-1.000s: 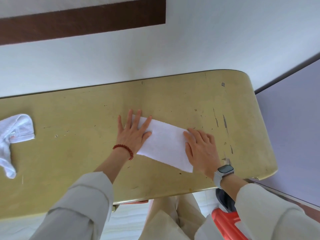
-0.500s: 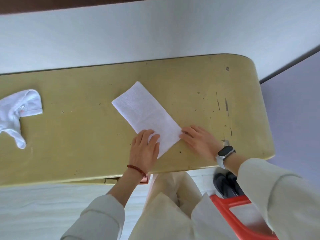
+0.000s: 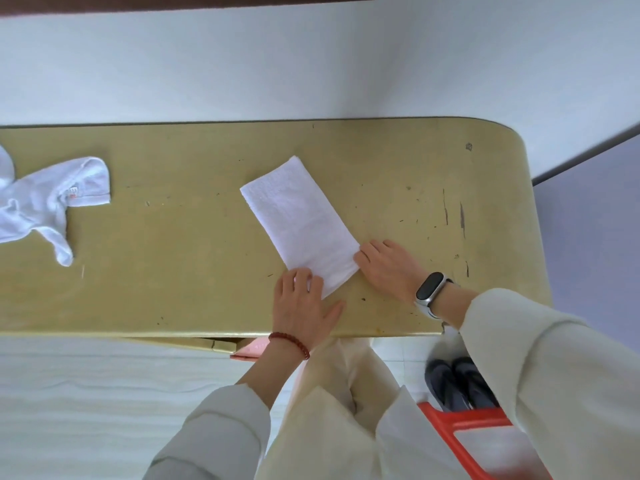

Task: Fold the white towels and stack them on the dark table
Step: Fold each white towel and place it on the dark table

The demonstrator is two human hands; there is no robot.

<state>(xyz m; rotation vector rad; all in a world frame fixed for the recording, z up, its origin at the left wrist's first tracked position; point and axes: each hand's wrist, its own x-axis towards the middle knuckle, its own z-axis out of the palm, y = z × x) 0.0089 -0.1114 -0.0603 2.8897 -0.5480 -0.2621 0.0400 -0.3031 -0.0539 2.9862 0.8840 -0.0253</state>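
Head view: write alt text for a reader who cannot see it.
A person's left hand and right hand press the near end of a folded white towel lying diagonally on a scuffed yellowish table. A crumpled white towel lies at the table's left end, apart from the hands.

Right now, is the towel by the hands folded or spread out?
Folded: the white towel lies as a narrow, flat strip with straight edges.

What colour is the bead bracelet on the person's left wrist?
Dark red, seen in the head view: the bracelet sits just behind the left hand.
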